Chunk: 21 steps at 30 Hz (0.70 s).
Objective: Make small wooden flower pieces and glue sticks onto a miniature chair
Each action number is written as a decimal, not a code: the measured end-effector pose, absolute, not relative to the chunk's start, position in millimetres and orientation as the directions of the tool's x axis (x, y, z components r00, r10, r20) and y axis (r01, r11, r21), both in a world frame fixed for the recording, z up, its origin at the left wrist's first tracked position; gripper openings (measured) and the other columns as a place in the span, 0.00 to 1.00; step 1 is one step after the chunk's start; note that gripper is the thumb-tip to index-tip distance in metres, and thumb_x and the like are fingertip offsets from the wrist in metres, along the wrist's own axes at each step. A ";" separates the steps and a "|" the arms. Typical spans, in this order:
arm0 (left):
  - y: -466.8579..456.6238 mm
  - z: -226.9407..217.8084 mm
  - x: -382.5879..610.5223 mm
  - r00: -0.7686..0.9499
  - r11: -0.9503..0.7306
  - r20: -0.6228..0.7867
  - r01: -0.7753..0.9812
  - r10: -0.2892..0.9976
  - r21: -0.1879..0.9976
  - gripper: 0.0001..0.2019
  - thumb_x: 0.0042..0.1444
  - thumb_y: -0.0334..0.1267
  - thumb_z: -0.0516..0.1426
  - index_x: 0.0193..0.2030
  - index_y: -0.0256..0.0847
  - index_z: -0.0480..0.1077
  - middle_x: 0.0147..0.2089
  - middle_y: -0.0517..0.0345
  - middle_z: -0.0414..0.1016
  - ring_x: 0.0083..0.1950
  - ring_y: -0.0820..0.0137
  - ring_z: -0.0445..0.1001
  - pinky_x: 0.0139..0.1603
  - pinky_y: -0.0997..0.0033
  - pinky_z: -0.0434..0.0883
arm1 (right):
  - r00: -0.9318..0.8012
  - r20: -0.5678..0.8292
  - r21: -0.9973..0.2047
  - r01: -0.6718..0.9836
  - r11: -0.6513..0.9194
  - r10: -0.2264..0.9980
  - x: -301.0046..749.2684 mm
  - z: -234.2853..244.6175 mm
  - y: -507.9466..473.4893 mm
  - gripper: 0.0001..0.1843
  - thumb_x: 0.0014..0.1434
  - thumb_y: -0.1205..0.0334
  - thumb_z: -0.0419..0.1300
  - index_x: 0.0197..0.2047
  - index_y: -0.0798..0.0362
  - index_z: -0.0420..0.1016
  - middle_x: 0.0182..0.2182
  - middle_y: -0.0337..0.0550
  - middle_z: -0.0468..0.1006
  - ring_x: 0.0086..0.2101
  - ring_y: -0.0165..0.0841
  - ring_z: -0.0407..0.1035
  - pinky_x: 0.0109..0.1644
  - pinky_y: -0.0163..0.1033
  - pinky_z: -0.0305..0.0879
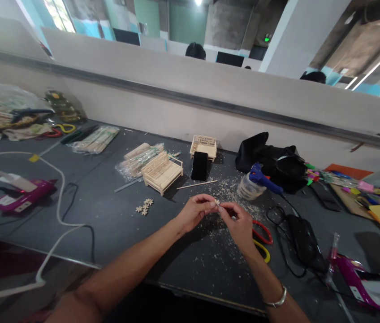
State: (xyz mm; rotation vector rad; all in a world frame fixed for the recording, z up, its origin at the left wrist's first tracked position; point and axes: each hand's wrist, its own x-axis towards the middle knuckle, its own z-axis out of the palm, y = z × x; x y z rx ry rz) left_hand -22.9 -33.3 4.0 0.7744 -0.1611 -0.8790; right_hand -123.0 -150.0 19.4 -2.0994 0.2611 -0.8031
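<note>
wooden bench model (161, 172) | phone (199, 165) | glue gun (264, 178) | black bag (270, 159)

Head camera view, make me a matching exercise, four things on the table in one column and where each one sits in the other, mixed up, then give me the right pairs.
Things:
1. small wooden piece
2. phone
3. wooden bench model
4. blue glue gun

Places:
A. lying across a clear plastic cup
B. propped upright against a small lattice box
C. pinched between the fingertips of the left hand and right hand
D. standing in front of a bag of sticks, left of the phone

Pairs: 1-C, 2-B, 3-D, 4-A
</note>
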 end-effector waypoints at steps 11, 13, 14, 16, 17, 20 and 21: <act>-34.2 2.7 -25.4 0.644 0.396 -0.156 0.624 -0.749 0.674 0.17 0.29 0.37 0.76 0.25 0.36 0.76 0.27 0.60 0.77 0.30 0.74 0.75 0.39 0.71 0.72 | 0.786 0.430 -0.787 0.085 -0.611 -0.444 -122.9 18.6 -150.0 0.09 0.57 0.56 0.60 0.31 0.49 0.78 0.26 0.40 0.81 0.27 0.33 0.72 0.31 0.36 0.69; -34.5 2.7 -26.0 0.643 0.396 -0.155 0.624 -0.750 0.674 0.17 0.29 0.37 0.76 0.25 0.36 0.76 0.27 0.60 0.77 0.30 0.74 0.75 0.39 0.71 0.72 | 0.784 0.433 -0.788 0.090 -0.609 -0.444 -122.9 19.0 -149.3 0.09 0.57 0.56 0.60 0.30 0.49 0.78 0.26 0.40 0.80 0.26 0.33 0.72 0.31 0.36 0.69; -34.5 2.9 -26.1 0.639 0.393 -0.154 0.626 -0.753 0.674 0.17 0.29 0.37 0.76 0.25 0.36 0.76 0.27 0.60 0.77 0.30 0.74 0.74 0.39 0.71 0.72 | 0.785 0.432 -0.789 0.090 -0.608 -0.444 -122.9 19.3 -149.0 0.09 0.57 0.56 0.60 0.30 0.49 0.78 0.25 0.40 0.80 0.26 0.33 0.72 0.31 0.36 0.69; -34.3 3.4 -25.9 0.626 0.385 -0.149 0.631 -0.765 0.674 0.17 0.29 0.37 0.76 0.25 0.36 0.76 0.27 0.60 0.77 0.31 0.73 0.75 0.40 0.70 0.72 | 0.785 0.428 -0.792 0.087 -0.605 -0.447 -123.1 20.2 -148.8 0.08 0.57 0.57 0.60 0.30 0.49 0.78 0.25 0.39 0.80 0.26 0.32 0.71 0.31 0.36 0.69; -34.1 3.6 -25.6 0.622 0.382 -0.147 0.632 -0.769 0.674 0.17 0.29 0.36 0.76 0.26 0.36 0.76 0.28 0.60 0.77 0.31 0.73 0.75 0.40 0.70 0.72 | 0.785 0.426 -0.793 0.084 -0.603 -0.450 -123.2 20.6 -148.9 0.08 0.57 0.57 0.60 0.29 0.49 0.78 0.25 0.39 0.80 0.25 0.32 0.71 0.31 0.36 0.69; -33.3 4.1 -23.8 0.626 0.384 -0.149 0.631 -0.766 0.675 0.18 0.30 0.37 0.75 0.28 0.36 0.76 0.26 0.61 0.76 0.30 0.74 0.74 0.39 0.70 0.72 | 0.781 0.424 -0.795 0.078 -0.601 -0.459 -123.5 21.6 -149.9 0.09 0.56 0.56 0.60 0.28 0.49 0.77 0.24 0.38 0.80 0.25 0.33 0.71 0.30 0.36 0.68; -33.2 4.1 -23.0 0.631 0.386 -0.150 0.626 -0.761 0.677 0.18 0.31 0.38 0.75 0.29 0.36 0.77 0.26 0.61 0.75 0.29 0.74 0.73 0.39 0.70 0.72 | 0.780 0.423 -0.795 0.076 -0.602 -0.460 -123.5 21.8 -150.2 0.09 0.56 0.56 0.60 0.28 0.49 0.77 0.24 0.38 0.80 0.25 0.33 0.71 0.30 0.36 0.68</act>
